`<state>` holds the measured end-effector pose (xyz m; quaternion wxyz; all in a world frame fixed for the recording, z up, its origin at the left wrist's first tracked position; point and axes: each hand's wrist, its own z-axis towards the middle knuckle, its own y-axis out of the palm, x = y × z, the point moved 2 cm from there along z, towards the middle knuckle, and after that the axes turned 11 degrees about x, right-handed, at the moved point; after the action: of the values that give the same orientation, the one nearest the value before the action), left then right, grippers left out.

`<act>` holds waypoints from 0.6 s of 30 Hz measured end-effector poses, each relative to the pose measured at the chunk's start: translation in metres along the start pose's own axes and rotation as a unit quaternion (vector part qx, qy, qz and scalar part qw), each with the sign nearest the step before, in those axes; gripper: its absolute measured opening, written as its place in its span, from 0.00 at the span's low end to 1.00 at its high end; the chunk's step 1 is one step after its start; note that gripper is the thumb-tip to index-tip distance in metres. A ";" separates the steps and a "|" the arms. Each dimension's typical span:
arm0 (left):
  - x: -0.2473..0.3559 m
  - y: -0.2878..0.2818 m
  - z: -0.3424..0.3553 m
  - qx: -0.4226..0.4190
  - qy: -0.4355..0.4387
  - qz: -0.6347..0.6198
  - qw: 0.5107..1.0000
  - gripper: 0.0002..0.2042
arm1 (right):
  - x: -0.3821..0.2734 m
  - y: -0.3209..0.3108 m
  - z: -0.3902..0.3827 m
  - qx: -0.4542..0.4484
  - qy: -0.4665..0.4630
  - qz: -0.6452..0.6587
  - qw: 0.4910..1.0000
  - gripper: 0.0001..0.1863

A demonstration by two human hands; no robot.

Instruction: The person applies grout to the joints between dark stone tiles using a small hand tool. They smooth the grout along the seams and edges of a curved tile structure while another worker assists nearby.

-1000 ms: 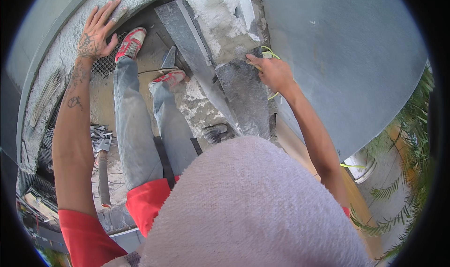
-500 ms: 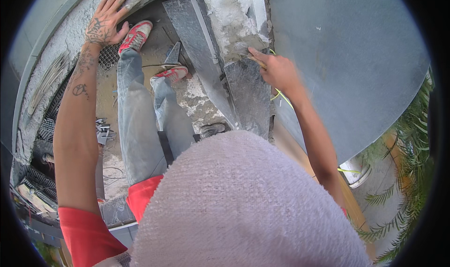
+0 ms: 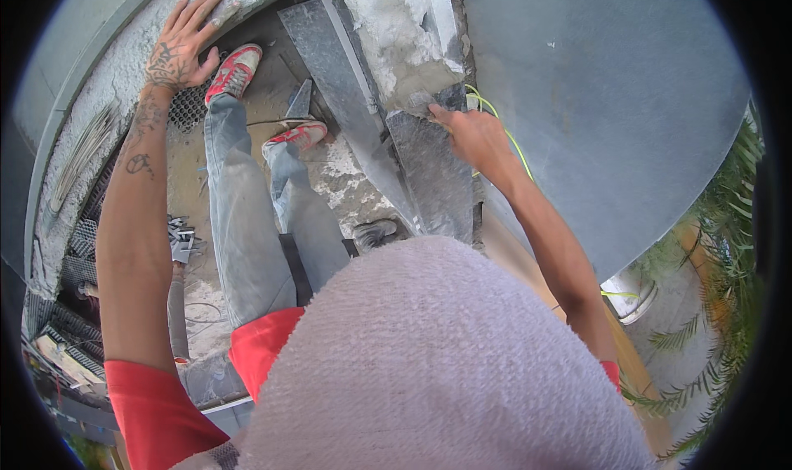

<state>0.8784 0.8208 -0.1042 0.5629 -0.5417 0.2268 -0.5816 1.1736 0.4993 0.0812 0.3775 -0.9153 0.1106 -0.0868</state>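
My left hand (image 3: 183, 47) lies with its fingers stretched out on the rough, cement-coated curved ledge (image 3: 111, 82) at the upper left. My right hand (image 3: 474, 136) is closed round the handle of a small scraper (image 3: 421, 100), mostly hidden by the fingers. Its greyish blade rests on wet-looking cement (image 3: 408, 61) at the top of a narrow wall, where a dark stone slab (image 3: 433, 173) begins. To the left of that slab leans another long dark slab (image 3: 342, 66).
My feet in red-and-white shoes (image 3: 235, 72) stand on the dusty floor inside the curve. A large grey panel (image 3: 610, 115) fills the right side, with a yellow-green cord (image 3: 516, 144) by its edge. Black plastic grids (image 3: 74, 321), a white bucket (image 3: 634, 301) and leafy plants (image 3: 718, 247) lie around.
My right hand and the scraper have shifted slightly left and down along the cement toward the dark slab's top. My left hand stays flat on the ledge. The view has tilted a little.
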 end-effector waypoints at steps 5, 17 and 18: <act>0.001 -0.001 0.000 0.003 0.004 0.008 1.000 0.37 | 0.003 -0.030 -0.004 -0.013 0.015 -0.003 1.000 0.36; 0.003 0.001 0.002 0.003 0.002 0.016 1.000 0.32 | 0.044 0.028 0.021 0.057 0.037 0.104 0.992 0.38; 0.001 -0.001 0.001 0.007 0.005 0.006 1.000 0.32 | 0.044 0.033 0.018 0.046 0.049 0.117 0.991 0.38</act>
<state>0.8797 0.8202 -0.1026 0.5689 -0.5334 0.2291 -0.5826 1.2157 0.4771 0.0481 0.4210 -0.8723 0.2311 -0.0916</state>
